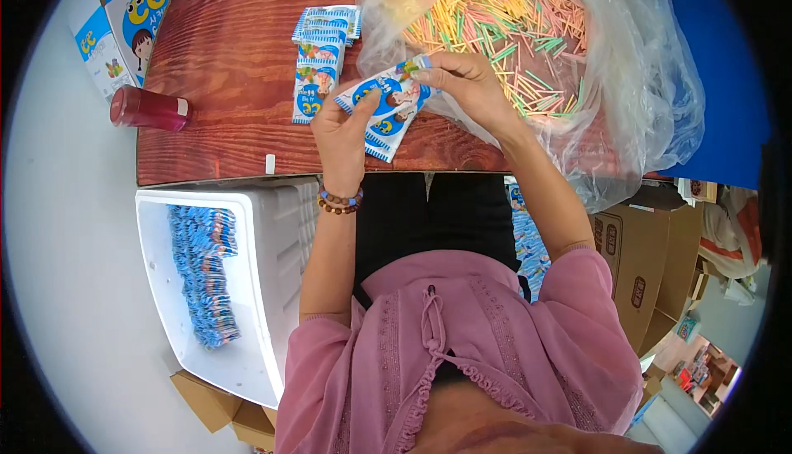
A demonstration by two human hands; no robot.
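My left hand (pixel 342 136) is closed on the near-left end of a small blue-and-white packet (pixel 381 98), thumb on top. At the packet's far-right end, my right hand (pixel 477 91) pinches it between thumb and fingers. The packet is tilted above the table's front part. Just under it lie more packets of the same kind (pixel 379 145), partly covered by it. Beyond my left hand, an overlapping row of matching packets (pixel 318 66) rests on the wood. Whether the held packet is sealed or open, I cannot tell.
To the right, a clear plastic bag (pixel 652 83) spreads around a heap of thin coloured sticks (pixel 511 17). A red-capped jar (pixel 153 109) lies at the table's left edge, near printed boxes (pixel 144 9). Below left, a white bin (pixel 264 248) holds many packets. Cardboard boxes (pixel 631 264) stand at right.
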